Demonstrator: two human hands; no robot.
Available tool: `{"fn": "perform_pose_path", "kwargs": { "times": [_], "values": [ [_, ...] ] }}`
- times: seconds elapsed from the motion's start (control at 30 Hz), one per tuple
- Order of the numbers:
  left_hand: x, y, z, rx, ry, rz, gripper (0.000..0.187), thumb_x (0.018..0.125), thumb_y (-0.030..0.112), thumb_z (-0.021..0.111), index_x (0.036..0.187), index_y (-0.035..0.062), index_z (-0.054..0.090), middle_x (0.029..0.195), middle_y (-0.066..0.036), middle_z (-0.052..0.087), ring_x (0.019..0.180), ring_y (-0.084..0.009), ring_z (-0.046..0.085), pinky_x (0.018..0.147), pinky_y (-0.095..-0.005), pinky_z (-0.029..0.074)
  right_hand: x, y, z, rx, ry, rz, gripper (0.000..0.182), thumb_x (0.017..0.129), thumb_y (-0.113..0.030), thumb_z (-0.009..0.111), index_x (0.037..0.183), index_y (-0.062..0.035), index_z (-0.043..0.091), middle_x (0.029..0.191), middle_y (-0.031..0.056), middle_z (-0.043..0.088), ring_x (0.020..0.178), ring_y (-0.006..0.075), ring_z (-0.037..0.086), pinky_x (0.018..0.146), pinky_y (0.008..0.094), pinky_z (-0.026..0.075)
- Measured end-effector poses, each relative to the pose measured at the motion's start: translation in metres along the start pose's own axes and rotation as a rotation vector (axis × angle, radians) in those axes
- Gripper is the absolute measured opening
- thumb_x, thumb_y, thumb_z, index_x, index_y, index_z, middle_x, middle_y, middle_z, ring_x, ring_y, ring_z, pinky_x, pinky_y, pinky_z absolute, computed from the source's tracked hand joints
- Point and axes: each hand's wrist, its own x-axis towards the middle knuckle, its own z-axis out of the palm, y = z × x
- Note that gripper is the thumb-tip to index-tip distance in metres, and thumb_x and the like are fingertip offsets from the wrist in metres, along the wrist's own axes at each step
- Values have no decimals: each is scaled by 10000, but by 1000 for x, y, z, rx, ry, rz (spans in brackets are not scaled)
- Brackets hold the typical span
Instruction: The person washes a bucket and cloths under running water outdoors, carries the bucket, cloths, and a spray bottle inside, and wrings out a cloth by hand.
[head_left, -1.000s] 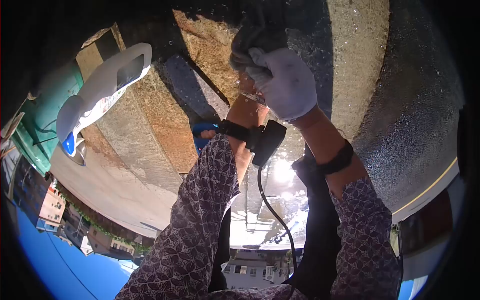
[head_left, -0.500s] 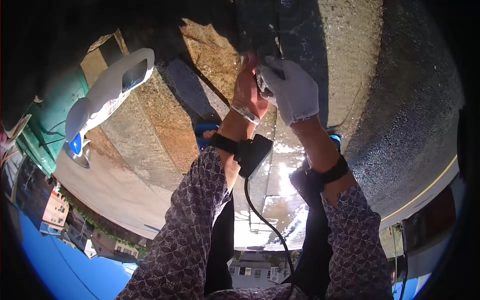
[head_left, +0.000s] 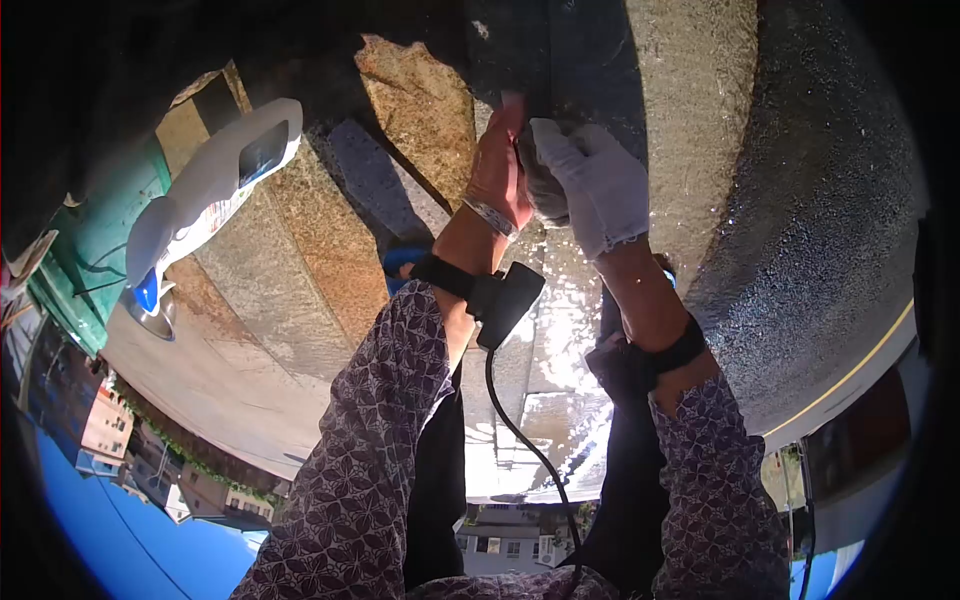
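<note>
My bare left hand point(head_left: 498, 172), with a bracelet at the wrist, is closed on one side of a wet-looking grey cloth-like thing point(head_left: 543, 185). On its other side is my right hand point(head_left: 598, 188) in a white glove, its fingers bent and closed on the same thing. The two hands are close together, with the grey thing bunched between them. Shadow hides the left fingertips in part.
A white bottle point(head_left: 212, 185) with a blue cap lies at the left by a green container point(head_left: 105, 240) and a metal bowl point(head_left: 155, 315). Wet, glaring paving point(head_left: 565, 340) lies below the hands. A cable point(head_left: 520, 430) hangs from the left wrist device.
The gloved right hand has shifted slightly right and down, away from the left hand. More of the grey thing shows between them.
</note>
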Motion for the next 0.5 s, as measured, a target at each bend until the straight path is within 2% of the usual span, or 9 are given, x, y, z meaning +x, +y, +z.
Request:
{"fn": "perform_pose_path", "kwargs": {
  "times": [0.03,0.1,0.17,0.2,0.23,0.3,0.37,0.43,0.5],
  "values": [
    [20,-3,-38,-497,-758,-282,449,887,388,450,1204,69,438,1107,-85,550,995,-229,548,852,-372,463,-14,-15,4,-116,-19,-144,327,849,-374,541,904,-60,610,826,114,617,757,200,615,649,338,468],
    [5,-28,-15,-239,-141,234,330,879,294,488,1080,36,532,921,-89,616,785,-233,612,727,-365,506,7,-1,9,-202,66,-166,286,851,-352,537,916,-84,611,840,119,616,775,233,614,651,342,471],
    [-1,-25,-3,-73,96,-71,296,854,201,534,1068,-2,553,875,-88,629,750,-205,615,718,-341,499,58,40,4,-666,169,-244,240,867,-319,493,975,-138,607,906,124,620,841,323,588,692,361,474],
    [-12,-24,7,17,-63,-58,282,840,124,545,1093,0,551,902,-78,628,791,-165,600,765,-298,470,88,68,-9,-787,137,-79,267,880,-320,457,1015,-132,592,925,134,614,844,319,591,715,367,482],
    [-11,-21,17,22,-69,-64,282,840,124,545,1093,0,551,902,-78,628,791,-165,600,765,-298,470,100,91,-19,-615,165,21,298,890,-338,436,1053,-138,586,947,157,606,844,327,589,692,370,488],
    [-15,-19,24,272,91,170,256,836,95,544,1073,0,564,922,-67,624,861,-162,578,824,-298,442,97,74,-15,-626,145,96,379,867,-399,474,1077,-102,576,919,167,612,824,298,600,692,351,484],
    [-2,-24,0,81,86,69,362,876,265,532,1192,100,465,1079,-58,548,981,-173,525,850,-363,431,78,62,-20,-68,-99,210,441,829,-460,511,997,-61,590,850,165,610,772,272,599,692,351,480],
    [-3,-16,2,36,133,-71,359,906,358,450,1195,147,433,1082,-47,523,968,-172,526,837,-386,439,50,44,-12,517,-350,314,521,791,-522,548,917,-20,603,782,162,608,719,245,598,692,351,475],
    [0,-4,3,-135,-107,60,349,908,394,413,1160,156,454,1053,-44,537,954,-190,533,823,-390,446,17,12,-2,-216,-150,-161,491,801,-498,549,882,-18,608,761,160,612,715,284,607,679,375,485]
  ]
}}
